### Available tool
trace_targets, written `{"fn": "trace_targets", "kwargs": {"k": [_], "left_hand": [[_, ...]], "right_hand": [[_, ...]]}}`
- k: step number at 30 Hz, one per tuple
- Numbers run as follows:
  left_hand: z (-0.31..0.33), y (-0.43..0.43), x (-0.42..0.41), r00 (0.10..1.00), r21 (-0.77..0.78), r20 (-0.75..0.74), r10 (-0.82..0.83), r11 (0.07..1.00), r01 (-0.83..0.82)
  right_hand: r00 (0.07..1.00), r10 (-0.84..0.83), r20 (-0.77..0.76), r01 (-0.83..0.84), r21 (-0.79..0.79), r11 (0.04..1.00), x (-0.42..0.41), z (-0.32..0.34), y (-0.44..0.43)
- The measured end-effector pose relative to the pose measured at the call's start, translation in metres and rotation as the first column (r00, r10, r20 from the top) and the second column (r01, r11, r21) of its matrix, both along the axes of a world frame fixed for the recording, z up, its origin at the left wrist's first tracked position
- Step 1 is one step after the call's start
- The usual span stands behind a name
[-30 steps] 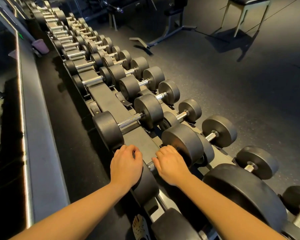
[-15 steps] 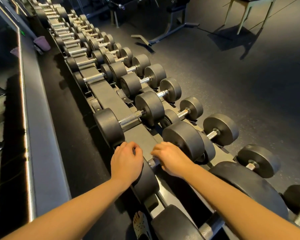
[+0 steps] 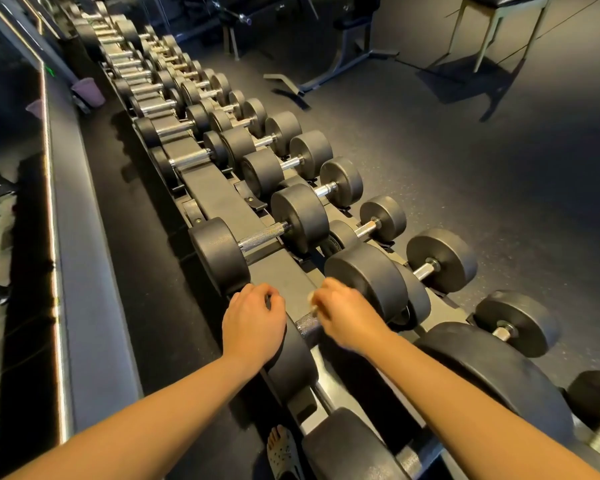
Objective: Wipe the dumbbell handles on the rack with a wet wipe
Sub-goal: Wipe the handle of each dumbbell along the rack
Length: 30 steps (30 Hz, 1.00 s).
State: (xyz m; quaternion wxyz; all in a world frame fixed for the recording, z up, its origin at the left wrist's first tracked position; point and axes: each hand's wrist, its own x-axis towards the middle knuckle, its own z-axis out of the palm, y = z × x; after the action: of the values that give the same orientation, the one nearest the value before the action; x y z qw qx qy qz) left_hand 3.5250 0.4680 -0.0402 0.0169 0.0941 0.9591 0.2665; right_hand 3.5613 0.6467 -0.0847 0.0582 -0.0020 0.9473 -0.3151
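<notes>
Room: dim gym with a dark rubber floor (image 3: pixel 465 202); a long dumbbell rack (image 3: pixel 222 195) runs from the person away into the distance.
Task's thing: the near dumbbell (image 3: pixel 293 362) lies across the rack's upper row, and its knurled handle (image 3: pixel 306 325) shows between the two hands.
Risk of rolling: the near dumbbell may turn in its cradle under the rubbing, and the cause would be a loose left hold. A foot in an open sandal (image 3: pixel 284 452) stands just under the rack edge.
Risk for the cloth: the wet wipe (image 3: pixel 311 300) looks small and crumpled, so I judge it can slip out, or tear on the knurling, and drop between the rails.
Risk of a half job: only the top of the handle may be cleaned, because the underside is hard to reach.
Hold, left: the left grip (image 3: pixel 253 323) lies on the left head of the near dumbbell, with fingers curled over its rim, nearly closed.
Hold, right: the right grip (image 3: pixel 347 317) is blurred. Its fingers are bent close together at the handle and pinch what seems to be the pale wipe — how tightly, I cannot tell.
</notes>
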Motion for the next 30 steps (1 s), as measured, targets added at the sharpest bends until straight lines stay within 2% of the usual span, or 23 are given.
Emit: {"fn": "trace_targets", "kwargs": {"k": [1, 2, 3, 4, 6, 7, 8, 10, 12, 14, 18, 20, 21, 23, 24, 26, 28, 30], "left_hand": [[0.000, 0.000, 0.000, 1.000, 0.003, 0.005, 0.001, 1.000, -0.001], [0.000, -0.001, 0.000, 1.000, 0.004, 0.007, 0.004, 1.000, -0.004], [0.000, -0.001, 0.000, 1.000, 0.002, 0.007, 0.005, 1.000, -0.005], [0.000, 0.000, -0.001, 1.000, -0.001, 0.006, 0.006, 1.000, -0.006], [-0.001, 0.001, 0.000, 1.000, -0.010, -0.001, 0.012, 1.000, -0.012], [-0.001, 0.001, 0.000, 1.000, -0.016, -0.003, 0.014, 1.000, -0.014], [-0.001, 0.001, 0.000, 1.000, -0.021, -0.004, 0.013, 1.000, -0.013], [-0.001, 0.001, 0.000, 1.000, -0.021, -0.005, 0.010, 1.000, -0.010], [-0.001, 0.001, 0.000, 1.000, -0.015, -0.002, 0.007, 1.000, -0.007], [-0.001, 0.001, 0.000, 1.000, -0.010, -0.004, 0.010, 1.000, -0.010], [-0.001, 0.002, 0.001, 1.000, -0.020, -0.015, 0.014, 1.000, -0.015], [0.000, 0.001, 0.001, 1.000, -0.018, -0.014, 0.011, 1.000, -0.012], [0.000, 0.001, 0.000, 1.000, -0.017, -0.012, 0.010, 1.000, -0.010], [0.000, 0.000, 0.000, 1.000, -0.013, -0.002, 0.010, 1.000, -0.010], [0.000, 0.000, 0.000, 1.000, -0.011, 0.000, 0.011, 1.000, -0.011], [0.001, 0.000, 0.001, 1.000, -0.008, -0.004, 0.013, 1.000, -0.013], [0.001, 0.001, 0.001, 1.000, -0.010, -0.011, 0.010, 1.000, -0.010], [0.001, 0.001, 0.001, 1.000, -0.011, -0.015, 0.011, 1.000, -0.011]], "right_hand": [[0.998, -0.064, -0.005, 0.064, 0.126, 0.990, -0.002, -0.002, 0.005], [0.992, -0.129, -0.016, 0.130, 0.182, 0.975, -0.004, -0.005, 0.005], [0.984, -0.177, -0.019, 0.177, 0.171, 0.969, -0.003, -0.006, 0.000], [0.980, -0.201, -0.011, 0.201, 0.074, 0.977, -0.001, -0.005, -0.009], [0.989, -0.138, 0.048, 0.145, -0.206, 0.968, 0.006, -0.001, -0.030], [0.994, -0.075, 0.074, 0.094, -0.306, 0.948, 0.011, 0.001, -0.035], [0.997, -0.035, 0.076, 0.058, -0.334, 0.941, 0.014, 0.001, -0.032], [0.994, -0.099, 0.048, 0.109, -0.293, 0.950, 0.014, -0.002, -0.016], [0.973, -0.231, -0.020, 0.225, -0.162, 0.961, 0.013, -0.010, -0.001], [0.959, -0.277, -0.066, 0.270, -0.095, 0.958, 0.013, -0.012, -0.005], [0.996, -0.079, 0.033, 0.085, -0.299, 0.950, 0.024, -0.004, -0.033], [0.997, -0.069, 0.017, 0.071, -0.278, 0.958, 0.028, -0.008, -0.026], [0.992, -0.126, 0.012, 0.125, -0.244, 0.962, 0.029, -0.014, -0.019], [0.940, -0.341, 0.031, 0.341, -0.183, 0.922, 0.030, -0.023, -0.006], [0.894, -0.448, 0.033, 0.445, -0.188, 0.875, 0.032, -0.026, -0.004], [0.848, -0.524, 0.081, 0.523, -0.288, 0.802, 0.034, -0.029, -0.012], [0.877, -0.436, 0.201, 0.477, -0.460, 0.749, 0.038, -0.025, -0.030], [0.945, -0.276, 0.178, 0.328, -0.538, 0.777, 0.045, -0.023, -0.041]]}}
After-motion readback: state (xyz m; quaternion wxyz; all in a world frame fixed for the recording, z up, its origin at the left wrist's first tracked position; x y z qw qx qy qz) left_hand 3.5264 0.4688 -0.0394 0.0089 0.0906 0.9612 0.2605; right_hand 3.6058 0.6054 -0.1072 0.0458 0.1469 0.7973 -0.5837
